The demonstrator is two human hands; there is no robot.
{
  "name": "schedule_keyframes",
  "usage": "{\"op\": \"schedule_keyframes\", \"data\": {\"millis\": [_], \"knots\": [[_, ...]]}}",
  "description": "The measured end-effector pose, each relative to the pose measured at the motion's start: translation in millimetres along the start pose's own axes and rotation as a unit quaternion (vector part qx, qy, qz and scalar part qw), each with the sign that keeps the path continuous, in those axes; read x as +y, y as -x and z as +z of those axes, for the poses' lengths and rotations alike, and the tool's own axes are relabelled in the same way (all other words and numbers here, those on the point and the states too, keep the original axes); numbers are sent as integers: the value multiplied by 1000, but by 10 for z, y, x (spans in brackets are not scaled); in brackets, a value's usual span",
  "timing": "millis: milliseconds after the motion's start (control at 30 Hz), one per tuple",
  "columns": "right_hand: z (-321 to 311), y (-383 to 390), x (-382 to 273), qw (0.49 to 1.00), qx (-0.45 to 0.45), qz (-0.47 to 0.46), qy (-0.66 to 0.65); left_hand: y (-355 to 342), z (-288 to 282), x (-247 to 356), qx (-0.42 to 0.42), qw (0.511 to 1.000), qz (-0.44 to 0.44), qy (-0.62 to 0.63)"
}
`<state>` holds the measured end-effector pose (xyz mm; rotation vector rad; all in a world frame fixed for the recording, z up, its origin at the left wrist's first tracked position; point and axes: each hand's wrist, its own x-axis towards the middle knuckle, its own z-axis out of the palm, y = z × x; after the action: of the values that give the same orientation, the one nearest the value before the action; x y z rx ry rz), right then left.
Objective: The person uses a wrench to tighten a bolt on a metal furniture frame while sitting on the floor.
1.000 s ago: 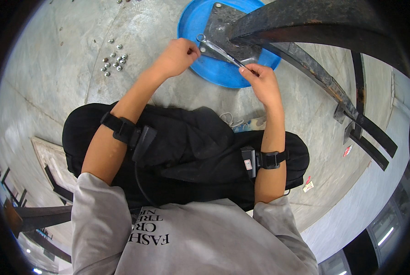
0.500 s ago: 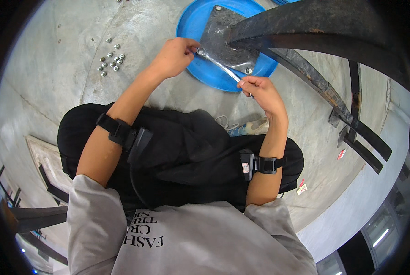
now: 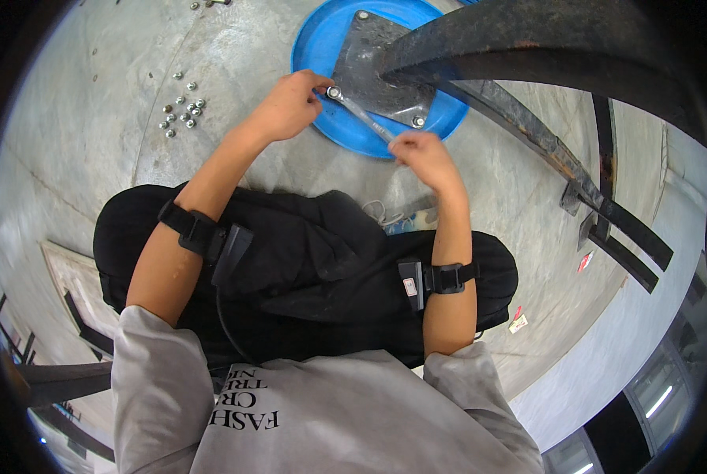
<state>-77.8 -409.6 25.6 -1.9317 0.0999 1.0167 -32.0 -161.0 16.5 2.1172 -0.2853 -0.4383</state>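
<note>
A silver ring wrench lies across the near left corner of a dark metal base plate, its ring end over a bolt there. My right hand is closed around the handle's near end. At the ring end, my left hand is curled with its fingertips pinched against the wrench's head. Bolts with nuts show at two other corners of the plate, a far one and a near right one. Under the plate is a round blue base with a raised rim.
Several loose shiny nuts are scattered on the concrete floor left of the base. A thick curved black metal beam rises from the plate to the right, with more metal bars behind it. My bent knees are close below the base.
My right hand has swung the wrench's handle a little to the left. My left hand stays at the ring end. The whole view has shifted slightly.
</note>
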Motion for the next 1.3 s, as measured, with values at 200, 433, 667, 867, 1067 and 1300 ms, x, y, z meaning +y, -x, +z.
{"op": "schedule_keyframes", "data": {"millis": [200, 433, 667, 867, 1067, 1300], "knots": [[-100, 120, -306, 944, 286, -106, 128, 9, -23, 36, -22, 1000, -19, -2], [-101, 152, -381, 958, 258, -124, -34, -32, -53, 128, 41, 999, -5, 12], [-48, 101, -286, 982, 81, -63, -158, -42, -11, 169, 53, 960, -72, 266], [90, 155, -421, 981, -162, 8, -105, -27, 21, 120, 23, 956, -88, 280], [461, 52, -429, 957, -232, 19, -172, -27, 26, 43, 18, 982, -76, 170], [557, 19, -457, 948, -238, 47, -206, -19, 61, 19, -2, 992, -62, 107]]}}
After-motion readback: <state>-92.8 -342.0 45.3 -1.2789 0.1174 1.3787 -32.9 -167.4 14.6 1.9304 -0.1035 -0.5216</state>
